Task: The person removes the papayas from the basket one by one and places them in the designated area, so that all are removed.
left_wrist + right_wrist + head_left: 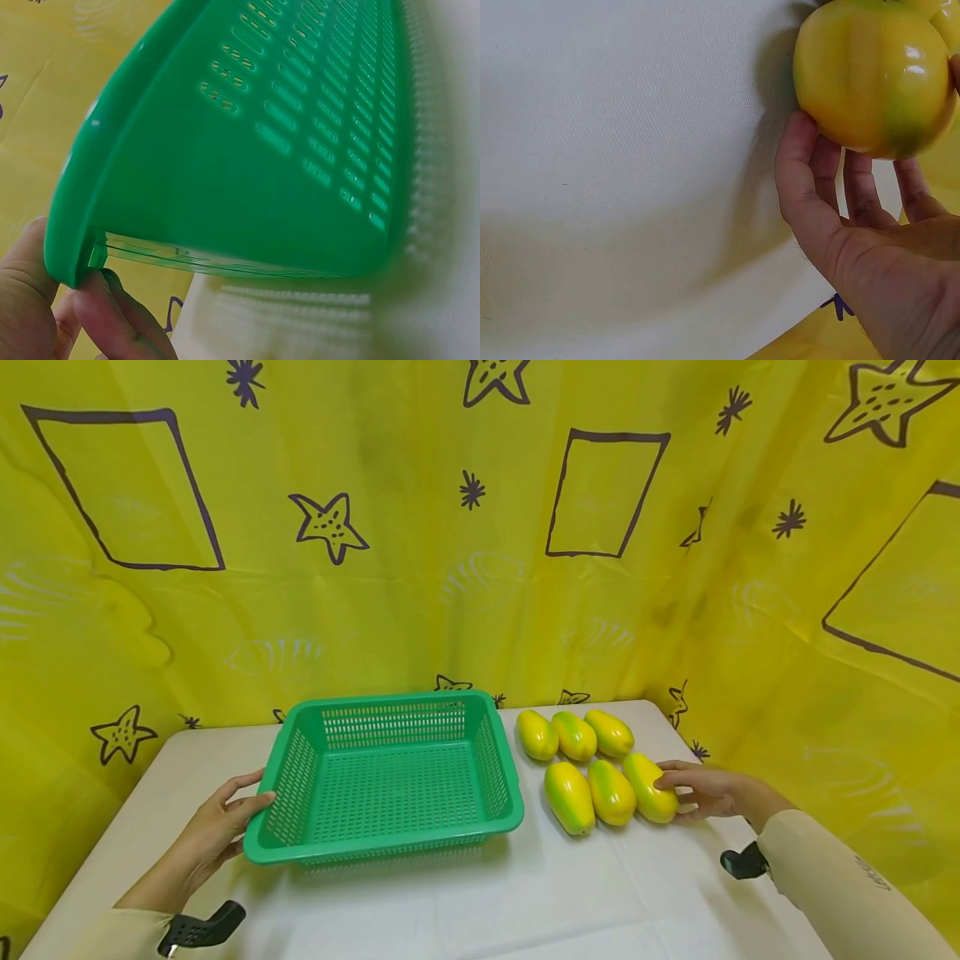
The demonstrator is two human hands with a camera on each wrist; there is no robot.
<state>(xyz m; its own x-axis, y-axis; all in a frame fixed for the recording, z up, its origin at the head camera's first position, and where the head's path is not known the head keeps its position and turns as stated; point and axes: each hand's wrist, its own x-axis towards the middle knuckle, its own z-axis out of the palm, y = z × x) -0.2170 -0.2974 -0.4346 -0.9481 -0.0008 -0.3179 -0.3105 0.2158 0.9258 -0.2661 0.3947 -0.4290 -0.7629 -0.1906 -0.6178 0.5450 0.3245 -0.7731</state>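
Observation:
A green plastic basket (397, 785) with slotted walls stands left of centre on the white table, nothing inside it. My left hand (217, 827) pinches its left rim; in the left wrist view, thumb and fingers meet around the rim's corner (67, 217). To the right of the basket, several glossy yellow-green papayas lie in two rows. My right hand (708, 789) holds the right-hand papaya (651, 787) of the near row from its right side. In the right wrist view its fingers curve about the end of that papaya (870, 75).
Next to the held fruit lie a middle papaya (611, 793) and a left papaya (568, 797). Behind them is the far row, with one papaya (574, 737) in its middle. A yellow patterned curtain (405, 610) hangs behind the table (525, 902) and along its sides.

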